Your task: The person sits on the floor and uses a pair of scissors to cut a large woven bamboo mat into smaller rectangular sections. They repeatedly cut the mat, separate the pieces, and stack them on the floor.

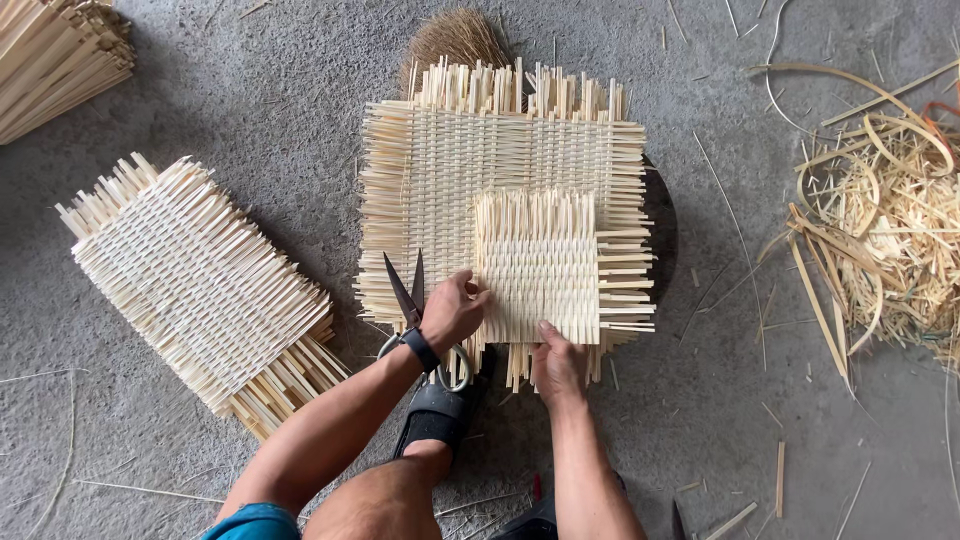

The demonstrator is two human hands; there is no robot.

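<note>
The left hand (452,310) was closed round the handles of a pair of scissors (415,310), blades pointing up and away, while its fingertips pinched the left edge of the small woven bamboo mat (537,265); the right hand (557,365) lay open and flat, pressing that mat's lower edge so it stayed square on the larger woven mat (500,170) beneath. Both forearms reached forward and slightly inward over a sandalled foot (437,415), with a stack of finished mats (195,275) to the left and loose bamboo trimmings (880,230) well apart on the right.
</note>
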